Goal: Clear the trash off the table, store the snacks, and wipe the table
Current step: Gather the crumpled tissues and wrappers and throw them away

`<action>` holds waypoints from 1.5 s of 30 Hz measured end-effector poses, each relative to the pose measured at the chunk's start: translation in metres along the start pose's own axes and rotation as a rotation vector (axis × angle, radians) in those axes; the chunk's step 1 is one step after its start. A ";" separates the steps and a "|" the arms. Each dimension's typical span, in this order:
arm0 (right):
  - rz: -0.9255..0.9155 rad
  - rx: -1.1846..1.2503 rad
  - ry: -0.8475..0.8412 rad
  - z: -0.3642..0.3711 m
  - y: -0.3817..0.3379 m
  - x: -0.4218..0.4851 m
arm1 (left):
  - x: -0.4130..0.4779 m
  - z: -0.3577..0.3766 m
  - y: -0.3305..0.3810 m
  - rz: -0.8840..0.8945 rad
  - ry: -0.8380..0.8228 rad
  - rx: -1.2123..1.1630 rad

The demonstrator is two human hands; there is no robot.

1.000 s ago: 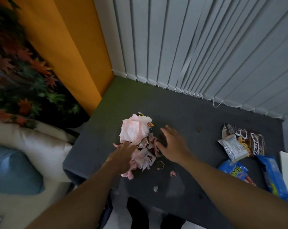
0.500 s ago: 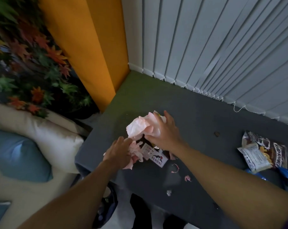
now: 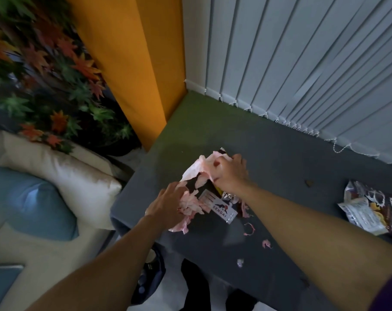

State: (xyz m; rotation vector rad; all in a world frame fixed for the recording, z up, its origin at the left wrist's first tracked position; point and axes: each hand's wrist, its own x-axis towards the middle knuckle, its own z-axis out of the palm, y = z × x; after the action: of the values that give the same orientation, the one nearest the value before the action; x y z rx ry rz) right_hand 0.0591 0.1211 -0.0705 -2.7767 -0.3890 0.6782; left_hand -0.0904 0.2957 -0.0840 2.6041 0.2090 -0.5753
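Note:
A heap of trash lies near the left front corner of the dark grey table (image 3: 287,173). My right hand (image 3: 229,173) grips a crumpled pink-white tissue (image 3: 196,168) at the far side of the heap. My left hand (image 3: 167,204) curls over torn pink paper scraps (image 3: 190,204) at the near side. Between the hands lies a white wrapper printed SENDAI (image 3: 220,207). Small pink bits (image 3: 249,228) are scattered on the table toward me. A brown snack bag (image 3: 372,212) lies at the right edge.
Vertical blinds (image 3: 302,70) hang behind the table and an orange pillar (image 3: 132,63) stands at its left. A cream sofa with a blue cushion (image 3: 31,203) sits to the left. A dark crumb (image 3: 309,182) lies mid-table. A dark bag (image 3: 149,279) sits on the floor below.
My right hand moved from hovering beside the heap onto the crumpled tissue and closed on it. My left hand stayed on the pink scraps. The view swung left, pushing the snacks toward the right edge.

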 end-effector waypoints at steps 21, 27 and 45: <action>-0.043 0.157 0.091 -0.018 0.016 -0.007 | 0.003 -0.019 0.017 -0.038 0.023 0.017; -0.009 0.272 0.228 -0.044 0.036 -0.018 | 0.011 -0.027 0.032 -0.003 0.049 -0.037; 0.118 0.416 0.325 -0.053 0.112 -0.071 | 0.059 0.004 0.078 -0.064 -0.158 0.237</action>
State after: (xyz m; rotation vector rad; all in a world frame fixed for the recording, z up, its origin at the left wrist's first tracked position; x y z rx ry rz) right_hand 0.0457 -0.0150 -0.0298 -2.4583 -0.0129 0.2788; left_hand -0.0194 0.2277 -0.0806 2.7689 0.1826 -0.8730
